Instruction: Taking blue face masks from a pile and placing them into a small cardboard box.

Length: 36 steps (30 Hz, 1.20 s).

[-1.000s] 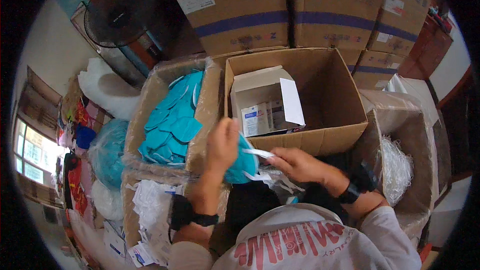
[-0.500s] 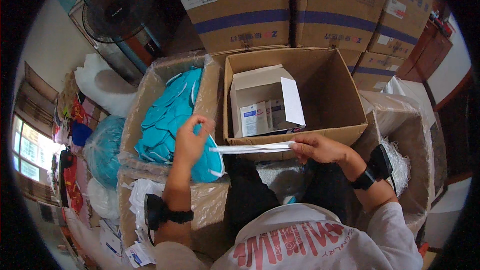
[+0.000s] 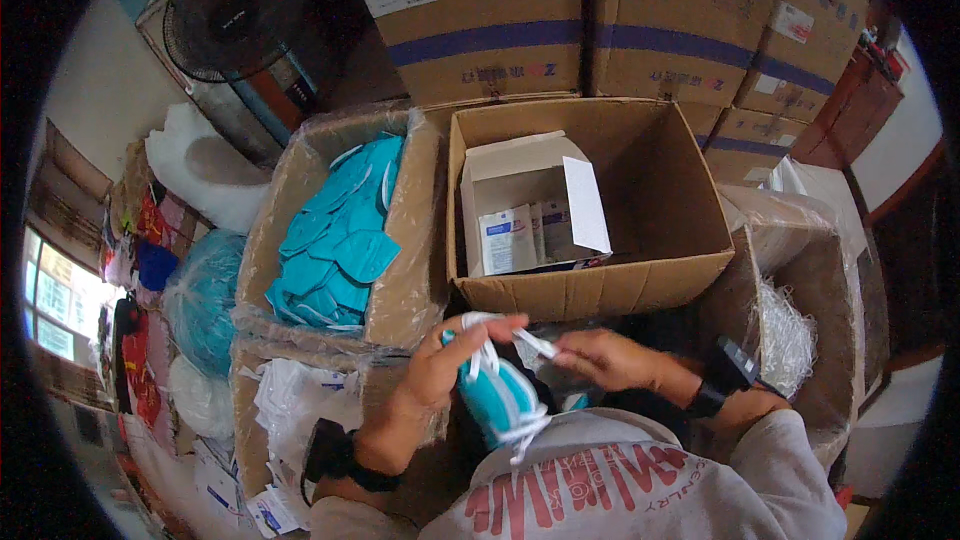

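Observation:
Close to my body, my left hand point(image 3: 432, 372) is closed around a teal face mask point(image 3: 488, 402), which is tilted with its paler inner side partly in view. White straps point(image 3: 537, 343) run from the mask, one across my left fingers and on toward the right. My right hand point(image 3: 606, 358) pinches the end of that strap. Beyond my left hand, a pile of teal masks point(image 3: 335, 230) lies in a plastic-lined carton point(image 3: 408, 230).
An open brown box point(image 3: 600, 285) in front holds a smaller white carton point(image 3: 520, 155) with packets inside. White wrappers point(image 3: 300, 395) fill a lined box at left. Thin white strands point(image 3: 785, 340) lie in the right-hand box. Stacked cartons point(image 3: 480, 20) and a fan point(image 3: 240, 15) stand behind.
Both hands have come nearer my body and closer together, bringing the mask away from the pile's edge. The strap, stretched wide before, now spans a short gap between my hands.

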Available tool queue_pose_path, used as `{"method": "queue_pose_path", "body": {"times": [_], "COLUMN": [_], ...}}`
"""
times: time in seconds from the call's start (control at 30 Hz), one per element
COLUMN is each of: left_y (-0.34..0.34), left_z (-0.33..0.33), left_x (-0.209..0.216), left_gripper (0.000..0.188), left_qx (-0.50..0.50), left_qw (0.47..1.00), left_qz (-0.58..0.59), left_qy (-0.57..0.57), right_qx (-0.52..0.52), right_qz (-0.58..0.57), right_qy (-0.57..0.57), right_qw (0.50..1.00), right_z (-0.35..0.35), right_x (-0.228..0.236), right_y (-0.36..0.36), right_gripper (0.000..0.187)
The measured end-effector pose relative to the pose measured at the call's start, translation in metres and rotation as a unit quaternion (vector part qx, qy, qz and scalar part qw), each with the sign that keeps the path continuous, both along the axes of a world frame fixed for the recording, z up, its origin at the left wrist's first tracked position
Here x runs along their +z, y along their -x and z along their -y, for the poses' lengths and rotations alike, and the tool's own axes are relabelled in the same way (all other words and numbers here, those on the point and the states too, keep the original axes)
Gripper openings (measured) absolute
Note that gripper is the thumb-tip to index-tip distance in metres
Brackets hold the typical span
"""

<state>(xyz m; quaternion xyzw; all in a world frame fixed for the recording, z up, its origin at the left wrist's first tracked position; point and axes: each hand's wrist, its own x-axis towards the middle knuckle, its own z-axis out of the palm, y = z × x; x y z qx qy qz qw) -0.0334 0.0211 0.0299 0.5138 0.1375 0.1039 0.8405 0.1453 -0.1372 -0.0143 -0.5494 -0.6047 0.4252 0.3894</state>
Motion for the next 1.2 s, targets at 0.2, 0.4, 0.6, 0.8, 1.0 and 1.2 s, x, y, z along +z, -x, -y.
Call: {"method": "queue_pose_path", "body": {"times": [0.2, 0.4, 0.6, 0.8, 1.0, 1.2], "left_y": [0.000, 0.019, 0.019, 0.020, 0.016, 0.004], "left_z": [0.005, 0.034, 0.076, 0.085, 0.089, 0.084], "left_x": [-0.034, -0.056, -0.073, -0.088, -0.095, -0.066], "left_gripper": [0.030, 0.030, 0.026, 0.025, 0.021, 0.020], "left_qx": [-0.155, -0.372, -0.398, -0.382, -0.422, -0.458], "left_qw": [0.749, 0.894, 0.878, 0.885, 0.850, 0.821], "left_qz": [-0.158, -0.175, -0.098, 0.025, 0.007, 0.022], "left_qy": [-0.625, -0.178, -0.248, -0.266, -0.314, -0.341], "right_qx": [0.051, 0.220, 0.350, 0.375, 0.368, 0.341], "right_qz": [0.138, 0.170, 0.093, -0.023, -0.049, -0.071], "right_qy": [-0.019, 0.031, 0.144, 0.272, 0.402, 0.457], "right_qw": [0.989, 0.960, 0.921, 0.886, 0.837, 0.818], "right_z": [-0.013, 0.001, 0.029, 0.053, 0.069, 0.084], "right_x": [0.015, 0.017, 0.024, 0.035, 0.055, 0.055], "right_y": [0.026, 0.021, 0.005, -0.029, -0.055, -0.070], "right_gripper": [0.024, 0.026, 0.029, 0.034, 0.038, 0.038]}}
